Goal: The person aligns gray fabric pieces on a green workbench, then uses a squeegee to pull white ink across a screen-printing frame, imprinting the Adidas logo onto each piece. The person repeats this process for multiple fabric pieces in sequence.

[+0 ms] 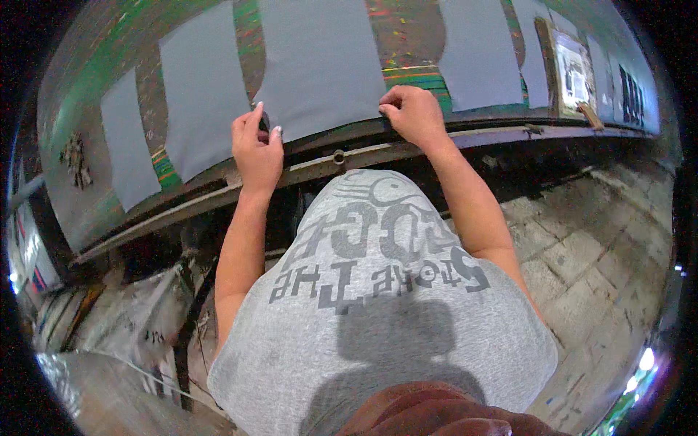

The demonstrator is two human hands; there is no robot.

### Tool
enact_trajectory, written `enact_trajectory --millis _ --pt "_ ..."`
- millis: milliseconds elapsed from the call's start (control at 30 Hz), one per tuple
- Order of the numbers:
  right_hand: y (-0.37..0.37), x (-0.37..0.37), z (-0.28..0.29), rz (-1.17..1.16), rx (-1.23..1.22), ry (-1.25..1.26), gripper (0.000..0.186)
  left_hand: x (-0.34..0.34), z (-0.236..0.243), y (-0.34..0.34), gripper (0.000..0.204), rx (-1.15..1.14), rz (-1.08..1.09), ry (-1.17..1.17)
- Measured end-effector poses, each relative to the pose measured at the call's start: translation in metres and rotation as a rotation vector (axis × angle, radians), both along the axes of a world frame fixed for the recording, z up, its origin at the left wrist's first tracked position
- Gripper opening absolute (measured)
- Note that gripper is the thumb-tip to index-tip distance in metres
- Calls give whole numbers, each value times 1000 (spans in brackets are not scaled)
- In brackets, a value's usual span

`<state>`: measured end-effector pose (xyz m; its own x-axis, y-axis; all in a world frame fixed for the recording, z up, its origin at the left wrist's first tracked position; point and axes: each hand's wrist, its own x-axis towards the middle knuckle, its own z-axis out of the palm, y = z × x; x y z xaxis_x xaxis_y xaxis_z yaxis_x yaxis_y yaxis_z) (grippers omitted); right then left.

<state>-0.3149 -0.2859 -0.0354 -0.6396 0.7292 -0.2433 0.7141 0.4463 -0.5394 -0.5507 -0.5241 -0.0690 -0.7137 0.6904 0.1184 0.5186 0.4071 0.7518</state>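
A smooth grey cut piece, apparently cloth (323,65), lies flat on a paint-streaked table (408,29) in front of me. My right hand (416,115) is at its near right corner, with thumb and forefinger pinched together on the edge. At the near left corner is my left hand (258,152), its thumb and forefinger apart. Something dark shows between those fingers, too small to make out. Another grey piece (200,87) lies left of the middle one, and a further grey piece (480,54) lies to the right.
Along the table's near edge runs a metal rail (305,171) with a small round fitting (338,156). A framed screen (573,73) stands at the right on the table. A paved floor (574,254) shows at lower right. Plastic-covered material (123,320) lies at lower left.
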Motion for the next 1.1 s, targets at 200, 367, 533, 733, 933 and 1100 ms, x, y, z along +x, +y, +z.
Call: enact_trajectory --millis 200,367,533,733,933,1100 --pt "-5 2 4 -1 6 -28 17 0 3 3 67 -62 -50 29" --pt "12 27 4 35 37 65 23 8 18 8 64 -88 12 150" --pt "114 132 31 -294 445 -235 32 25 46 28 40 189 -32 295" --pt "211 226 62 -246 376 -560 33 126 67 111 43 260 -24 -1071" --pt "224 229 56 -151 240 -416 35 214 55 217 55 133 58 -1472" --pt "239 232 48 -52 178 -235 23 222 33 266 34 -227 -96 -819"
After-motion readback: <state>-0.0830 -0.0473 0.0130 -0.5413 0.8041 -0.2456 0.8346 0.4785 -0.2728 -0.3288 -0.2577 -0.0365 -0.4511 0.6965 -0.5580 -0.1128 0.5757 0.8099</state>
